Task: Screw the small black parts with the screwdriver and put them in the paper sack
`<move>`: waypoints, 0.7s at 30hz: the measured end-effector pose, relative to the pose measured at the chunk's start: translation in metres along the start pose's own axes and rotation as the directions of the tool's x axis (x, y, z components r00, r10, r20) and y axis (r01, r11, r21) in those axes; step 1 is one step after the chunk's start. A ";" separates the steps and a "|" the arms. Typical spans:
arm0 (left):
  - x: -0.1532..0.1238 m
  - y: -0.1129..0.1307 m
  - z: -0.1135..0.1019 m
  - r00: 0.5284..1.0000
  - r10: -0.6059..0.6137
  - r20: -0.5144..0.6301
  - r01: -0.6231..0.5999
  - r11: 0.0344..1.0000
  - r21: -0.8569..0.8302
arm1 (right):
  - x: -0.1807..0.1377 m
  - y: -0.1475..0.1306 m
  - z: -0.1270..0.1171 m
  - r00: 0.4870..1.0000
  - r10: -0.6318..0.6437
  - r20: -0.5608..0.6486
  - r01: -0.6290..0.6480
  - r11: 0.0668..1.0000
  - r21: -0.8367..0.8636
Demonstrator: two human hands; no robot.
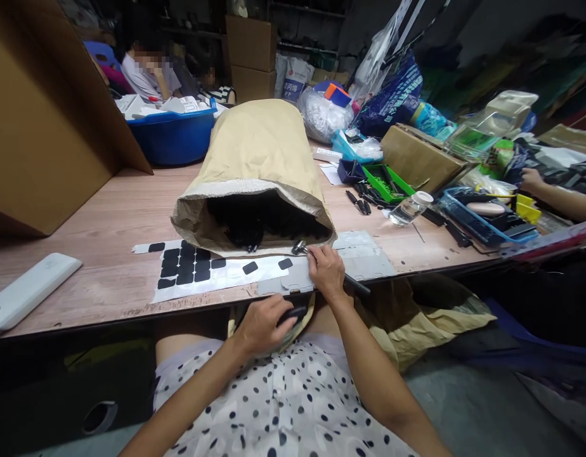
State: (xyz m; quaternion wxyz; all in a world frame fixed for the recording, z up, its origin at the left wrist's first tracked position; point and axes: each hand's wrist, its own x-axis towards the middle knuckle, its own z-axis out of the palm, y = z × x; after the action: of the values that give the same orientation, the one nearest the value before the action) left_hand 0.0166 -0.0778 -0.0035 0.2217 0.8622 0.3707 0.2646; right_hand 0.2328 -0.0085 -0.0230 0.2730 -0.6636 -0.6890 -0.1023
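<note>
My right hand [326, 271] is closed around a hammer [358, 284] at the table's front edge. Its small metal head points left and its dark handle sticks out below the hand. In my left hand [264, 322], held low over the lap, is a small black elongated part [293, 314]; its exact kind is unclear. Just beyond the hands a large paper sack [264, 143] lies on its side, mouth toward me, with black pieces [248, 231] inside. A white sheet of black rounded stickers [186, 270] lies to the left, beside a grey board [364, 254].
A white power bank [33, 289] and a cardboard box [45, 127] stand left. A blue basin [174, 136] is behind. On the right are a green tray [388, 183], a clear bottle [410, 208] and a blue tray [483, 216]. People sit at the back; another person's arm [554, 193] shows right.
</note>
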 end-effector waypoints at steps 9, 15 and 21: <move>-0.020 -0.016 0.029 0.883 -0.419 0.209 0.395 0.907 0.148 | 0.000 0.000 0.002 1.000 0.004 -0.010 -0.004 1.000 0.004; 0.032 -0.014 -0.022 0.935 -0.352 -0.039 0.350 0.935 -0.064 | -0.001 0.000 0.002 1.000 -0.001 -0.015 0.001 1.000 -0.009; 0.085 -0.076 -0.056 0.717 -0.464 -0.521 0.604 0.786 0.131 | 0.000 -0.001 0.002 1.000 0.000 -0.001 0.000 1.000 -0.002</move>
State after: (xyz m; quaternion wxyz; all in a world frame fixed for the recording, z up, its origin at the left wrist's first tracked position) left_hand -0.0082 0.0443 0.0199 0.0646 0.6503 0.6824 0.3275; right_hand 0.2316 -0.0079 -0.0244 0.2725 -0.6638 -0.6888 -0.1033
